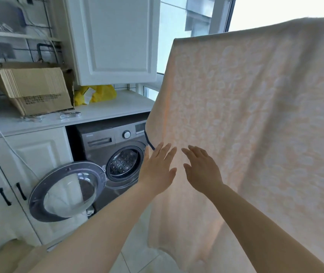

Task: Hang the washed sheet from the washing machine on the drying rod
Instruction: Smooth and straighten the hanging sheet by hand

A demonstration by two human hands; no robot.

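Sheet (255, 107) hangs draped; left hand (157, 170), right hand (202, 170) flat-fingered against it.

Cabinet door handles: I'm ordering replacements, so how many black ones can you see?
2. Both are on the lower white cabinet left of the washing machine: one handle at the far left, the other handle just right of it. Others may be out of view.

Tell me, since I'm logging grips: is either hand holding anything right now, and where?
Nothing is held. The left hand and right hand are open, flat toward the hanging sheet.
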